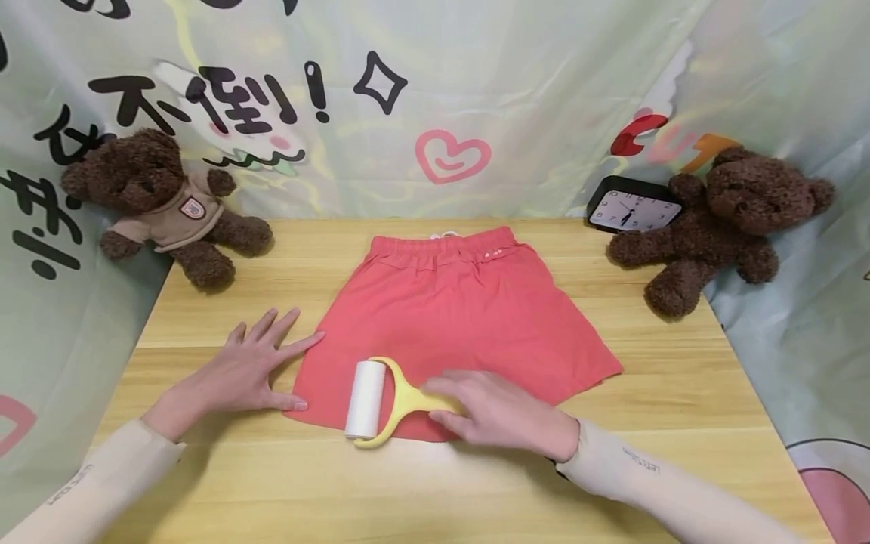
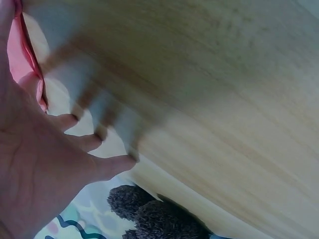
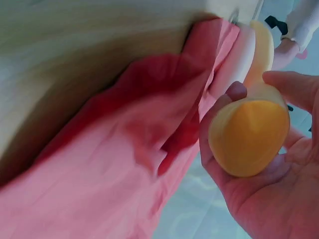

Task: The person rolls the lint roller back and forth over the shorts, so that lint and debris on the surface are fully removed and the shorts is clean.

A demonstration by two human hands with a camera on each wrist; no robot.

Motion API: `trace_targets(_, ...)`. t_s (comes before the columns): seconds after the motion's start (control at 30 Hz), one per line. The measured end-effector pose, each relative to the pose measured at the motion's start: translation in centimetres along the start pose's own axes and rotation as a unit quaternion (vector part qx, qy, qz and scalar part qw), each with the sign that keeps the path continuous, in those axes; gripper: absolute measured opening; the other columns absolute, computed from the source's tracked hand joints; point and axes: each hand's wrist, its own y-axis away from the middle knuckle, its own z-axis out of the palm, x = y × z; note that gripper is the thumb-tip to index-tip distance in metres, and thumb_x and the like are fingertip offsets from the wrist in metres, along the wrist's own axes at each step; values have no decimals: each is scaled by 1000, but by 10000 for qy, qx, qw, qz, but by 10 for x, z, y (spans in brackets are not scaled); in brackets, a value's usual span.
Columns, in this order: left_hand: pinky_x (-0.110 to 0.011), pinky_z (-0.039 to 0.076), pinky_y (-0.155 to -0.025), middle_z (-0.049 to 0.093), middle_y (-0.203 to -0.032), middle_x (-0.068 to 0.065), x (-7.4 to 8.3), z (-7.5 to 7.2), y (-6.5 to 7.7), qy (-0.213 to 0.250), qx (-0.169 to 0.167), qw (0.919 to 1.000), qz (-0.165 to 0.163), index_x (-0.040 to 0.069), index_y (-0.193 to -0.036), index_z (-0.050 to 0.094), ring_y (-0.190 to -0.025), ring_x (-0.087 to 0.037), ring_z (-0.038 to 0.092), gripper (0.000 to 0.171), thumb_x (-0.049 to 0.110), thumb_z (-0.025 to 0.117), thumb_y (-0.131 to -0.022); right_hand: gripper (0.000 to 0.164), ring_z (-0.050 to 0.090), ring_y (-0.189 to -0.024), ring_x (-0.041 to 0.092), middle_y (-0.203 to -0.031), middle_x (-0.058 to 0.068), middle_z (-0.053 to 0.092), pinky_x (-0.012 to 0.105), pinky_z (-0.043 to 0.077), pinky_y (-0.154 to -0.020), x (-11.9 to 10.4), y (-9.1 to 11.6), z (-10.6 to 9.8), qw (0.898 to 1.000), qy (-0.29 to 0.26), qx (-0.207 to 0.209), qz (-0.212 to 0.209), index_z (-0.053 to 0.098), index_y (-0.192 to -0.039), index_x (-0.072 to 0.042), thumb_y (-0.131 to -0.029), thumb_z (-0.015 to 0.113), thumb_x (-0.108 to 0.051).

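Note:
A coral-red garment (image 1: 469, 317), a skirt or shorts, lies flat with its gathered waistband at the far side. My right hand (image 1: 492, 412) grips the yellow handle of a lint roller (image 1: 367, 399), whose white roll is on the garment's lower left part. In the right wrist view the handle's rounded end (image 3: 251, 137) faces the camera, fingers and thumb wrapped round it. My left hand (image 1: 248, 370) is spread out at the garment's left side, index finger and thumb touching its edge. The left wrist view shows the other fingertips (image 2: 119, 163) on the wood.
Brown teddy bears sit at the back corners of the wooden table (image 1: 326, 487): one in a beige shirt (image 1: 170, 204) on the left, another (image 1: 727, 219) on the right. A black-framed clock (image 1: 632, 205) stands beside the right bear. Printed cloth (image 1: 530, 98) hangs behind.

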Motion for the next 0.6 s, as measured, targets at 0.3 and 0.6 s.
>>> trace_targets(0.3,-92,23,-105,20,-176,-29,-1,9,1,137,27,9999,47,31,-171,41,-156,-63,20,108,85,73,-83,33,70,-113,10,-127,-6,73,36,60,-95,21,25,-16,10000,8,-18,-10,74,-136,-14,-104,78,-25)
trace_targets(0.6,-92,21,-105,19,-176,-28,-2,6,0,192,46,9998,21,32,-171,41,-156,-62,19,107,83,74,-84,24,62,-86,2,-110,-17,68,29,58,-77,46,43,-36,9998,-103,-71,-184,76,-128,-23,-105,78,-27)
